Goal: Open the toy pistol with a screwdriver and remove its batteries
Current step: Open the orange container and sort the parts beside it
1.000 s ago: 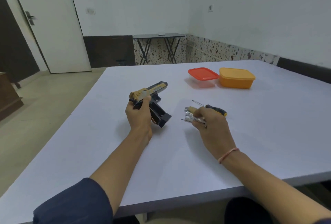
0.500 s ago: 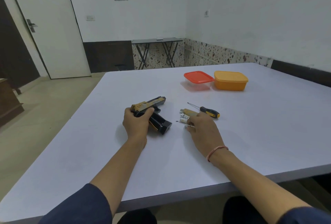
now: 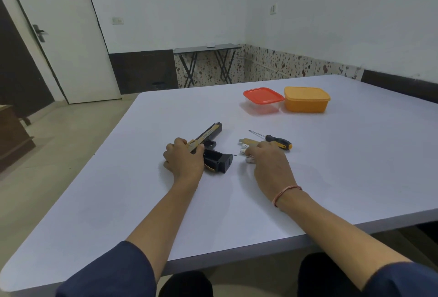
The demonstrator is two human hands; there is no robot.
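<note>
I see my left hand [image 3: 183, 164] clasped over the rear of the pistol [image 3: 209, 133], fingers curled across its top and thumb on the near side. The pistol lies on its side on the counter [image 3: 331, 154], barrel pointing away from me and a little to the right, its black grip [image 3: 219, 162] sticking out to the right of my hand with the battery bay open. My right hand [image 3: 270, 166] sits palm down just right of the grip, its fingertips over the batteries [image 3: 244, 150], which lie on the counter. From here I cannot tell whether those fingers pinch a battery or only rest on them. A tiny dark screw [image 3: 235, 154] lies between the grip and the batteries. Just beyond the batteries is a tan cover strip [image 3: 247, 141], and beside it the screwdriver [image 3: 278, 142], its black and yellow handle to the right and its shaft pointing left. Farther back on the counter stand a red-lidded box [image 3: 263, 96] and an orange box [image 3: 307, 99], side by side and touching or nearly so
</note>
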